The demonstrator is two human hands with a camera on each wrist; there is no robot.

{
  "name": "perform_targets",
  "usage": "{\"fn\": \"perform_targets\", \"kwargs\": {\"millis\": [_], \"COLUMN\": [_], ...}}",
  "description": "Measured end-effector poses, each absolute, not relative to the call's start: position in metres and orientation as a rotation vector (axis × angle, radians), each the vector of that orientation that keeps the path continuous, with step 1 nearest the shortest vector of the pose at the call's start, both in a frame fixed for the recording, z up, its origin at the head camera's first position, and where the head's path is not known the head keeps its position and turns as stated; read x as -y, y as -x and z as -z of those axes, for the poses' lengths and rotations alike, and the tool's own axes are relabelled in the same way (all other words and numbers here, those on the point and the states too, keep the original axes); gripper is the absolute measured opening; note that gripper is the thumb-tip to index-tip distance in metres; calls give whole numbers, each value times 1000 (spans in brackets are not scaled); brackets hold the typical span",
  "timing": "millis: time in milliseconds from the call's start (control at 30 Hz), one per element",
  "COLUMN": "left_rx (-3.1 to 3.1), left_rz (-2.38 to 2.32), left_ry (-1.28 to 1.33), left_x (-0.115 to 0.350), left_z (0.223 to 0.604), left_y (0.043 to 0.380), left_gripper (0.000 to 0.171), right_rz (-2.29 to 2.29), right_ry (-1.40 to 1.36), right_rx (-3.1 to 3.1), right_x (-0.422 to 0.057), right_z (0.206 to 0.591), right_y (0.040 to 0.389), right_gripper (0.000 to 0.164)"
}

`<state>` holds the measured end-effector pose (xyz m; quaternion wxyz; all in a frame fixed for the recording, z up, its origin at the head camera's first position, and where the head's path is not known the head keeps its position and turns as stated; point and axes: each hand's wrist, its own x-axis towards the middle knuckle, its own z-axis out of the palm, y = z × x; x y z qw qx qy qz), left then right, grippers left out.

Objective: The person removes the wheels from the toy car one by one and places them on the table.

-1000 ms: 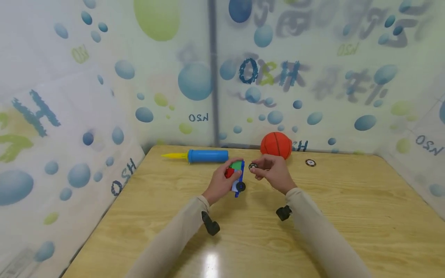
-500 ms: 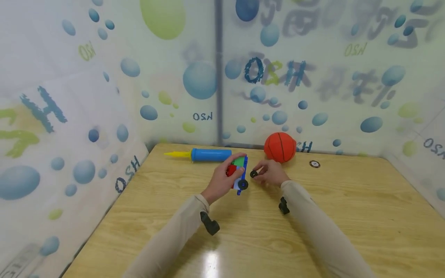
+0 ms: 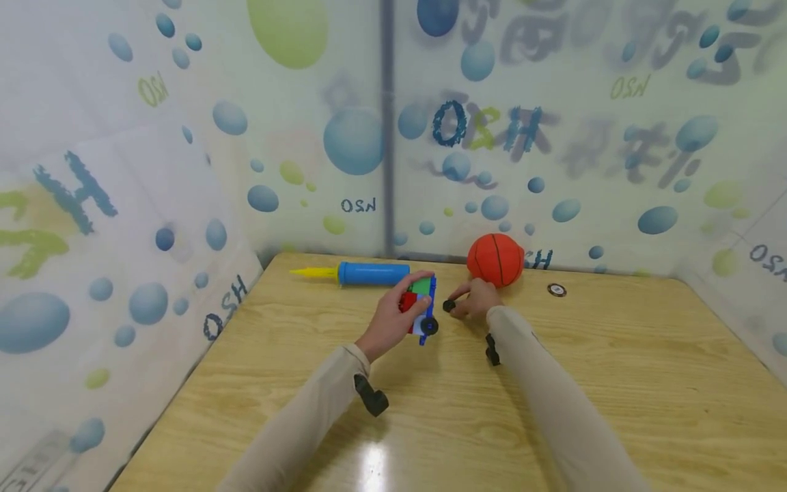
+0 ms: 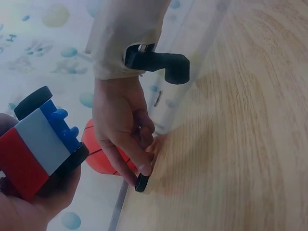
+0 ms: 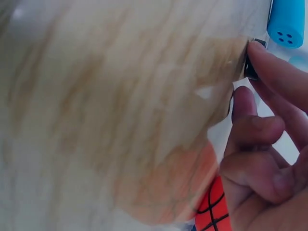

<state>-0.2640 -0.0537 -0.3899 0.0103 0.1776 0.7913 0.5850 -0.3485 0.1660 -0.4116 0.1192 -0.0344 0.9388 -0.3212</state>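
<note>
My left hand point(image 3: 391, 321) grips a toy car of building blocks point(image 4: 44, 139), with red, white and green blocks on a blue base. A black wheel point(image 3: 430, 326) sits at the car's near end in the head view; the left wrist view shows black wheels on both sides of that end. To the right of the car, my right hand point(image 3: 479, 301) pinches a small loose black wheel point(image 4: 141, 183) between thumb and fingertip, close over the table. The right wrist view shows this wheel point(image 5: 250, 69) edge-on, partly covered by the fingers.
A red ball with black lines point(image 3: 495, 260) stands just behind my right hand. At the back left lies a blue pump point(image 3: 374, 274) with a yellow nozzle. A dark-rimmed round disc point(image 3: 557, 290) lies right of the ball on the wooden table point(image 3: 307, 355). Printed curtains border the table.
My right hand has brought the wheel down toward the table and turned it in its fingers. The left hand keeps the car almost where it was. The head view has shifted slightly.
</note>
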Motion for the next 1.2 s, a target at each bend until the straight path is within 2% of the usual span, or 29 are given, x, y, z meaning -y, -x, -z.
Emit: {"fn": "perform_targets", "kwargs": {"millis": [233,533,800,1033,1200], "left_rx": [-2464,-2476,-2422,-2398,-2404], "left_rz": [-1836,-1882,-1976,-2021,-2028], "left_ry": [-515,-486,-476,-520,-536], "left_x": [56,56,55,48,43], "left_z": [391,394,393,392,393], "left_y": [266,269,270,269,270], "left_gripper": [43,43,44,42,42], "right_rz": [979,1333,1545,1604,1652], "right_ry": [180,501,737,773,763], "right_rx": [-2786,-2661,-2447,-2412,-2440], "right_x": [-166,-167,-160,-151,-146], "right_z": [404,377,378,380,379], "right_y": [338,293,263,255,252], "right_gripper": [42,32,36,35,28]}}
